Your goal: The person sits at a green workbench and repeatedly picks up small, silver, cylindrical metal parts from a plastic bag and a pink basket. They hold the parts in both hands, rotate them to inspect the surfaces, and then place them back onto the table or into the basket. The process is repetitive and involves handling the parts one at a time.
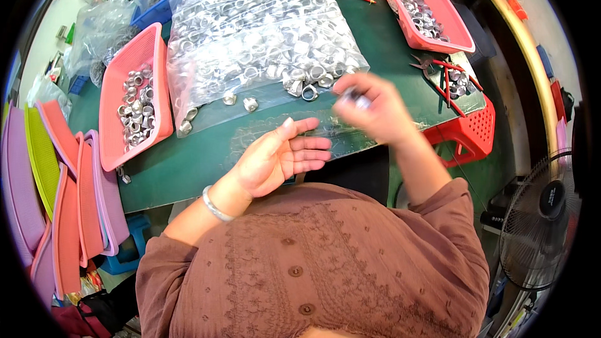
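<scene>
In the head view, a small silvery metal ring is pinched in the grip of the right hand, blurred, just near of the large clear plastic bag of silvery metal rings on the green surface, while the left hand is held open, palm up and empty. The pink plastic basket at the left and the pink plastic basket at the far right are each seen partly filled, whereas far more rings remain in the bag, so the sorting is judged to be at an early stage.

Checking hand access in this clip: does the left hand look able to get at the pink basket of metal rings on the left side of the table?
Probably yes. The left hand is open, palm up and empty, over the green table, and nothing stands between it and the pink basket, whose top is open.
</scene>
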The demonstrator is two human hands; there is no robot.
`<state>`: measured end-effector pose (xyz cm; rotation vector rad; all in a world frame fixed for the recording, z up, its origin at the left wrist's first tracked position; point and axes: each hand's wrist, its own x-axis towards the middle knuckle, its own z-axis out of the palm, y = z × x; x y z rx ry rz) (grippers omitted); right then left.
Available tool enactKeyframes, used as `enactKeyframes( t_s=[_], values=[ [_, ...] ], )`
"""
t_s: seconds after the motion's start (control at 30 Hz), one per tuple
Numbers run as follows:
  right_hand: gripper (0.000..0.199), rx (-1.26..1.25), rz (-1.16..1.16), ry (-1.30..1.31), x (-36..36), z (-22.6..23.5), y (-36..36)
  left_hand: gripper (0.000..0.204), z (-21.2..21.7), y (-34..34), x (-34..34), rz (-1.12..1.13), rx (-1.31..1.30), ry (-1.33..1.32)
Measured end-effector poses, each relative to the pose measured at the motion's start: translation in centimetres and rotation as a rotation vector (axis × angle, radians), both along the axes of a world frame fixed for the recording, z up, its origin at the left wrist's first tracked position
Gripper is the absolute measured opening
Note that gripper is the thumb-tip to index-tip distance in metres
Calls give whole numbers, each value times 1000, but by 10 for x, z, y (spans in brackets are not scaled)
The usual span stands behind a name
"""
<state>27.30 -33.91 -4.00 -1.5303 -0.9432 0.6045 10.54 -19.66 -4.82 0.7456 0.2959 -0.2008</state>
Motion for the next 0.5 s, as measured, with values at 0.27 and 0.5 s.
enactKeyframes(
  t_s=[0.27, 0.5],
  values=[
    [28, -276, -558, -716, 200, 33, -27, 34, 0, 27, -20, 187, 334, 23],
    [36, -434, -536, -637, 214, 48, -21, 48, 17, 64, -25, 365, 465, 30]
  ],
)
